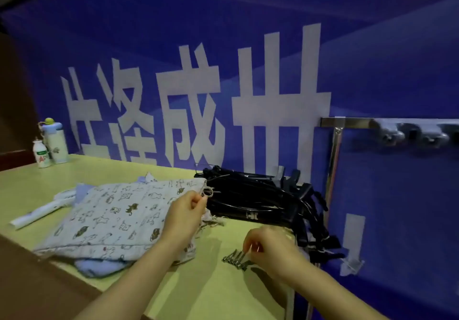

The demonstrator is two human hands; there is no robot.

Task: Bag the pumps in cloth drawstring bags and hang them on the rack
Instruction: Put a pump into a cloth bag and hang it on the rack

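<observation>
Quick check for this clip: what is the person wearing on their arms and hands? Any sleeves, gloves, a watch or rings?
Both arms are bare, with no sleeve in view right down to the frame edge. The left hand and right hand are ungloved. No watch, band or ring shows, though the picture is soft, so small jewellery cannot be ruled out.

Green table, cloth bags, black pumps, perhaps hooks

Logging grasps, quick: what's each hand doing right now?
Left hand: pinches the drawstring of the top cloth bag.
Right hand: pinches one of the small metal pieces.
</observation>
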